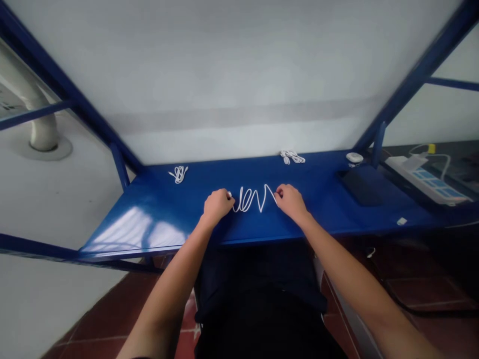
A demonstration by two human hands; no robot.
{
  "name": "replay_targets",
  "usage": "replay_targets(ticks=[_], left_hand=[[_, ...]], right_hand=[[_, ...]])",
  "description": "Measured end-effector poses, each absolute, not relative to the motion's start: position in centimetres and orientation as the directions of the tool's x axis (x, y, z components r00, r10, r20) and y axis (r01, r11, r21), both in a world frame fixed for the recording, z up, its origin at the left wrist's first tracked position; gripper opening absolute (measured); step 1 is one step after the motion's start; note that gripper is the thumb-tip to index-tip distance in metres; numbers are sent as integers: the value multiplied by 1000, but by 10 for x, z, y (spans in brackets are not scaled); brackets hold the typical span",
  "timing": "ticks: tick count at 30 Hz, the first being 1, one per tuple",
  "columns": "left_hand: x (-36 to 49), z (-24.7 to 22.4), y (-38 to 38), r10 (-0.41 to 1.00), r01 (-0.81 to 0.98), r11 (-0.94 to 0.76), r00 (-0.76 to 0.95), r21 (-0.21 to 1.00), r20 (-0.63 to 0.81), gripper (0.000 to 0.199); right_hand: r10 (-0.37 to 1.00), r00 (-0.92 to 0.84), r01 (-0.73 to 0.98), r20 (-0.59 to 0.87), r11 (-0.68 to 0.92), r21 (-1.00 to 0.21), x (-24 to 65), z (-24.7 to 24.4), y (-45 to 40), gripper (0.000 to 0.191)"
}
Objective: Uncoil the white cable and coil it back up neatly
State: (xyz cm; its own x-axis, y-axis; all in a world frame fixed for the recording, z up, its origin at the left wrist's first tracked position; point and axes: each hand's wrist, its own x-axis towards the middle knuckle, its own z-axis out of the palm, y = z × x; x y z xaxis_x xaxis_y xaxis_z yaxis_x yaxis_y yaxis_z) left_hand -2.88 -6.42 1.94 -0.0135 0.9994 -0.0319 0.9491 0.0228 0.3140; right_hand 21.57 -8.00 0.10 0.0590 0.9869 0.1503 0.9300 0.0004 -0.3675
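A white cable (245,201) lies in loose zigzag loops on the blue shelf (224,174), stretched between my two hands. At its left end, my left hand (219,203) is closed on the cable, with a small white piece showing at the fingertips. The other end runs into the pinched fingers of my right hand (290,199). Both hands are low over the shelf, one on each side of the loops.
A coiled white cable (179,174) sits at the back left, another bundle (292,157) at the back. To the right are a round white object (354,158), a dark flat object (359,188), a small white piece (401,221) and a power strip (430,180). Blue posts flank the shelf.
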Motion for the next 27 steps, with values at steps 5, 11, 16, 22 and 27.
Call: replay_targets(ticks=[5,11,16,22,27], left_hand=[[-65,20,-56,993,955,116,-106,272,-51,23],[-117,23,-56,975,942,219,-204,254,-83,27],[-150,27,-58,970,940,228,-199,253,-138,25],[-138,28,-68,965,932,258,-237,253,-111,23],[-71,18,-82,995,937,95,-85,335,-44,20]], right_hand=[[980,62,961,189,-7,-278,234,-2,-78,24],[938,243,968,246,-218,-127,263,-2,-80,38],[974,181,983,138,-175,-60,273,1,-79,43],[994,84,996,76,-80,-45,257,4,-76,39],[995,91,988,35,-85,-129,202,8,-75,30]])
